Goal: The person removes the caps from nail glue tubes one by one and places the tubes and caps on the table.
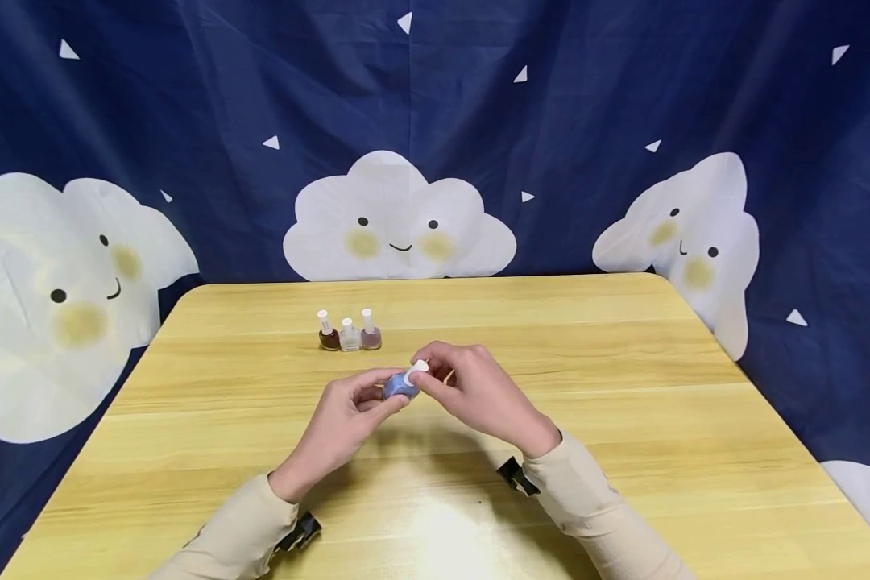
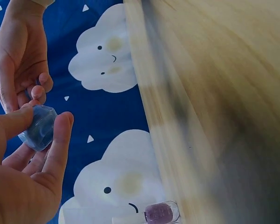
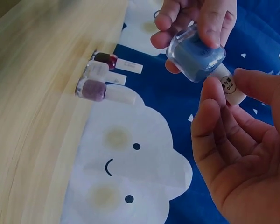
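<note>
A nail polish bottle (image 3: 193,53) with blue polish is held tilted above the table between both hands. My left hand (image 1: 350,415) grips its glass body between thumb and fingers. With thumb and fingertips, my right hand (image 1: 478,393) pinches its white cap (image 3: 232,88), which carries a round printed label. Cap and bottle are joined in the right wrist view. In the left wrist view the blue glass (image 2: 40,127) shows between the left thumb and fingers, the cap hidden behind them.
Three more nail polish bottles stand side by side farther back on the wooden table (image 1: 587,346): a dark red one (image 1: 329,338), a clear one (image 1: 350,338) and a mauve one (image 1: 371,337), all white-capped. Behind the table hangs a dark blue curtain (image 1: 551,145) with cloud faces.
</note>
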### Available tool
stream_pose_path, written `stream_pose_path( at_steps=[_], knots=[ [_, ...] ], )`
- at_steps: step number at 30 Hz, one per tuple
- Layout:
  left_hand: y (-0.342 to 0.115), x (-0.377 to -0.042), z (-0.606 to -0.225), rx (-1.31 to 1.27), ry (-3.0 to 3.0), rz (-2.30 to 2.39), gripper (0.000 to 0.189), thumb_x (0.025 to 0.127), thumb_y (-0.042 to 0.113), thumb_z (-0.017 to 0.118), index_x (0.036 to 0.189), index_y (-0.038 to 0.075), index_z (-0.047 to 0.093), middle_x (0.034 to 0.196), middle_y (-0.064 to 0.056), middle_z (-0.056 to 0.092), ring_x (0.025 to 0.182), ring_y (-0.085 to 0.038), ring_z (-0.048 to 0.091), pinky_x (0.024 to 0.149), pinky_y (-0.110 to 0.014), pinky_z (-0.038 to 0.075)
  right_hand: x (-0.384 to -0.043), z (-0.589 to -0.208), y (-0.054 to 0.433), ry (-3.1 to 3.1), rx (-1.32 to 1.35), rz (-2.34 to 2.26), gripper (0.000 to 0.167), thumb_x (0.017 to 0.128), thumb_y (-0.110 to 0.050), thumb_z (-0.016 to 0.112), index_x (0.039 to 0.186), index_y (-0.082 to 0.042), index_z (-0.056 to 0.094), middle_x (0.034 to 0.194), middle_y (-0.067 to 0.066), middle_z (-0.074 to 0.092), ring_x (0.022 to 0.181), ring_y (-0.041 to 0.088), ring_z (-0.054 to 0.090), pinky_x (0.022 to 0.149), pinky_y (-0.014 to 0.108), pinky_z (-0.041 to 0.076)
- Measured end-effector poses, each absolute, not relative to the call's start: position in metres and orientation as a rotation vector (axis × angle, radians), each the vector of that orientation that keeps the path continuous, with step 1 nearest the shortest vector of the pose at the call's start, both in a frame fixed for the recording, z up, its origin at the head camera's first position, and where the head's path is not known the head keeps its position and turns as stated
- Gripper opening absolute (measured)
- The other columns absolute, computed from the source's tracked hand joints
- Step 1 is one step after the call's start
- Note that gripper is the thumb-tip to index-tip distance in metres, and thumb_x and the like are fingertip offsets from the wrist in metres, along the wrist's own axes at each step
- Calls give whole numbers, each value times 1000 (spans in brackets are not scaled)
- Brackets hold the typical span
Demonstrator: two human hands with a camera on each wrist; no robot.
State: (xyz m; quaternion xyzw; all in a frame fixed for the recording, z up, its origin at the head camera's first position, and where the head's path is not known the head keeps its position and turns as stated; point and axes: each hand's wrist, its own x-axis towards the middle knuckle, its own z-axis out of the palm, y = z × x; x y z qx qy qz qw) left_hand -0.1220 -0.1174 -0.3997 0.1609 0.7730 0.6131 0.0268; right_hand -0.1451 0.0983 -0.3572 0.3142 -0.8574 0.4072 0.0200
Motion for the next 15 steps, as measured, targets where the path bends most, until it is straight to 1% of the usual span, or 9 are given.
stream_pose_path(
  at_steps=[2, 3, 6, 8, 11, 15],
  knots=[
    [-117, -121, -400, 498, 2421, 1878, 32, 94, 18, 77, 125, 12, 72, 107, -11, 76, 93, -29, 75, 79, -27, 64, -145, -357, 98, -2660, 971, 1260, 8, 101, -25, 68, 101, -18, 71, 80, -11, 68, 67, 3, 61, 60, 23, 57],
    [-117, -121, -401, 499, 2441, 1869, 32, 93, 19, 77, 125, 13, 73, 105, -10, 77, 91, -26, 76, 77, -25, 63, -145, -357, 98, -2659, 971, 1259, 9, 101, -26, 68, 101, -18, 71, 80, -11, 68, 67, 3, 61, 60, 23, 57],
    [-116, -121, -402, 521, 2496, 1849, 31, 93, 21, 78, 123, 14, 74, 105, -7, 77, 89, -16, 76, 77, -24, 63, -144, -356, 98, -2660, 972, 1252, 11, 100, -28, 69, 101, -18, 71, 80, -11, 69, 65, 3, 61, 60, 23, 56],
    [-116, -120, -402, 548, 2531, 1840, 31, 92, 22, 79, 122, 15, 74, 106, -5, 77, 90, -12, 75, 79, -24, 63, -144, -356, 98, -2660, 970, 1249, 12, 100, -29, 69, 101, -18, 72, 79, -12, 69, 64, 2, 60, 59, 22, 54],
    [-115, -119, -401, 607, 2593, 1823, 30, 91, 21, 79, 120, 15, 75, 108, -3, 76, 92, -10, 74, 83, -24, 62, -144, -355, 98, -2661, 961, 1250, 11, 100, -29, 69, 99, -18, 72, 76, -12, 66, 60, 2, 55, 55, 21, 48],
    [-114, -117, -399, 670, 2683, 1797, 30, 90, 18, 81, 119, 13, 76, 108, -3, 76, 88, -10, 74, 83, -25, 62, -143, -353, 99, -2658, 948, 1249, 11, 100, -29, 68, 99, -19, 72, 71, -12, 62, 57, 4, 48, 53, 20, 41]
  ],
)
